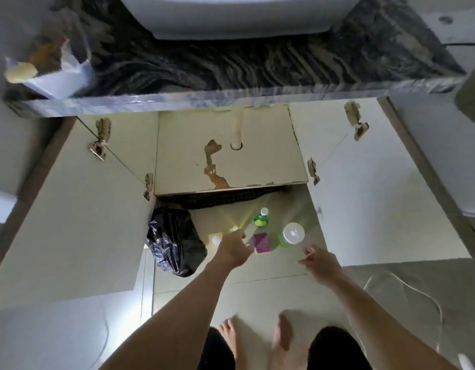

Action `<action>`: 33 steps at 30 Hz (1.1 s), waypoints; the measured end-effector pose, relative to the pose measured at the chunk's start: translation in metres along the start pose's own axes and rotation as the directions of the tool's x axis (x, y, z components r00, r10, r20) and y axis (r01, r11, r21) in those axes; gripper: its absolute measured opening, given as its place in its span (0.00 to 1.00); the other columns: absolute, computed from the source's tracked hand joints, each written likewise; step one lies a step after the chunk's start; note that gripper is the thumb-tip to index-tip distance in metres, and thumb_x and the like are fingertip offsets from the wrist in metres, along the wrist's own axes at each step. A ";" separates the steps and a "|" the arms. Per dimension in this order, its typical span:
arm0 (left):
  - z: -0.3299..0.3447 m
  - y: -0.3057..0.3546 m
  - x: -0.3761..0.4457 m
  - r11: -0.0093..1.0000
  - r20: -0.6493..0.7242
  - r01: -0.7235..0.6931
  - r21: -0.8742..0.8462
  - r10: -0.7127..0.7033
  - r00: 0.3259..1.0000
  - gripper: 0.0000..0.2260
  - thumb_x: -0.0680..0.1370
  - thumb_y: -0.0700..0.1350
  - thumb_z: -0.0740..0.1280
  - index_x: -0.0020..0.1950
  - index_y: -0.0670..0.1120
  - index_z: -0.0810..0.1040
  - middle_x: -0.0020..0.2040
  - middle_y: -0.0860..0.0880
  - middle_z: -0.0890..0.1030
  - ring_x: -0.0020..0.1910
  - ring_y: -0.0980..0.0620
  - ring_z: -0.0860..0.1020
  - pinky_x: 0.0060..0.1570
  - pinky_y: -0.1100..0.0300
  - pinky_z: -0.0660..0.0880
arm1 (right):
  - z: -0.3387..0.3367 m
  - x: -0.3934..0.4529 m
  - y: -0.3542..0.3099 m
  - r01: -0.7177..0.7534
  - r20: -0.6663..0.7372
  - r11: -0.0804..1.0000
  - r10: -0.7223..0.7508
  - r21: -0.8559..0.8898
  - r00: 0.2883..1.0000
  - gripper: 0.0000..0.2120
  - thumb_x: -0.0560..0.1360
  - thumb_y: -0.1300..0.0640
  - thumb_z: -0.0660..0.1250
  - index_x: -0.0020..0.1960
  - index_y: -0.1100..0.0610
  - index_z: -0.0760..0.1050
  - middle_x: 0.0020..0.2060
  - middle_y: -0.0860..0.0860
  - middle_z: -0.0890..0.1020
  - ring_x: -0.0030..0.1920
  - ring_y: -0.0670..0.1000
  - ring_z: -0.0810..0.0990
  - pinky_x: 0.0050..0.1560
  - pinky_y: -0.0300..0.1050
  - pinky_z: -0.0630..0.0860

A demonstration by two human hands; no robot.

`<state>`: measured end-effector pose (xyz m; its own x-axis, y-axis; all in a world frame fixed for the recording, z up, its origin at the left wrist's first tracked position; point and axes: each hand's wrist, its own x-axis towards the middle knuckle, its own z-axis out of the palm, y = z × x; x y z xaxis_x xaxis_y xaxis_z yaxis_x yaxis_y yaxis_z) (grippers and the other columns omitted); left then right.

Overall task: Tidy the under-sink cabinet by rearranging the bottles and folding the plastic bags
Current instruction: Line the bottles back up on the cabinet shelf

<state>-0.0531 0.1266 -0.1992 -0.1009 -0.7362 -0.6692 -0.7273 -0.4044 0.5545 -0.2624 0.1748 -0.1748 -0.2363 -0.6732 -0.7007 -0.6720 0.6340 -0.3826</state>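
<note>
Both doors of the under-sink cabinet point(231, 161) stand open. On the floor tiles in front of it lie a crumpled black plastic bag point(174, 241), a green bottle with a white cap point(261, 217), a green jar with a white lid point(292, 233) and a purple box point(261, 243). My left hand point(233, 248) reaches between the bag and the purple box with its fingers curled. A small white-capped bottle point(215, 240) shows just left of it. Whether the hand grips anything is hidden by glare. My right hand point(320, 263) hovers below the green jar, fingers loose, holding nothing.
The white drain pipe point(237, 129) drops into the peeling cabinet floor. A dark marble counter edge point(231, 94) overhangs the cabinet. My bare feet point(257, 335) stand on the tiles below the hands. A thin white cord point(407, 287) trails on the floor at the right.
</note>
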 end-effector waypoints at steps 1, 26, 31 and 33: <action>0.012 -0.007 0.013 1.000 0.003 0.004 -0.001 -0.004 1.000 0.20 0.76 0.46 0.67 0.65 0.40 0.71 0.58 0.42 0.77 0.51 0.45 0.76 0.45 0.62 0.69 | 0.006 0.014 0.009 -0.023 -0.009 0.999 0.023 0.026 1.000 0.13 0.73 0.57 0.68 0.56 0.58 0.74 0.51 0.55 0.79 0.50 0.53 0.75 0.46 0.40 0.68; 0.283 -0.065 0.345 0.947 0.069 -0.317 -0.058 0.320 0.945 0.29 0.70 0.35 0.63 0.69 0.54 0.66 0.62 0.46 0.78 0.59 0.44 0.76 0.59 0.51 0.74 | 0.155 0.390 0.193 0.371 -0.306 0.924 -0.328 0.093 0.894 0.52 0.57 0.52 0.82 0.71 0.49 0.55 0.66 0.50 0.68 0.65 0.51 0.69 0.61 0.45 0.72; 0.276 -0.068 0.350 0.926 0.149 -0.366 -0.089 0.376 0.914 0.30 0.73 0.33 0.64 0.72 0.53 0.64 0.65 0.48 0.76 0.57 0.52 0.73 0.51 0.65 0.67 | 0.165 0.392 0.196 0.387 -0.378 0.917 -0.327 0.093 0.866 0.50 0.57 0.53 0.82 0.71 0.49 0.56 0.65 0.50 0.69 0.65 0.52 0.70 0.61 0.47 0.75; 0.272 -0.069 0.347 0.922 0.177 -0.376 -0.095 0.387 0.905 0.30 0.74 0.33 0.62 0.72 0.53 0.64 0.65 0.48 0.75 0.56 0.54 0.72 0.51 0.66 0.66 | 0.167 0.384 0.194 0.385 -0.398 0.920 -0.324 0.080 0.858 0.50 0.56 0.52 0.81 0.70 0.49 0.57 0.65 0.50 0.69 0.64 0.52 0.71 0.60 0.47 0.75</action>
<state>-0.2224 0.0473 -0.6042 -0.4932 -0.7268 -0.4781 -0.5682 -0.1470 0.8096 -0.3661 0.1030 -0.6192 -0.2641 -0.9348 -0.2374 -0.6528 0.3545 -0.6695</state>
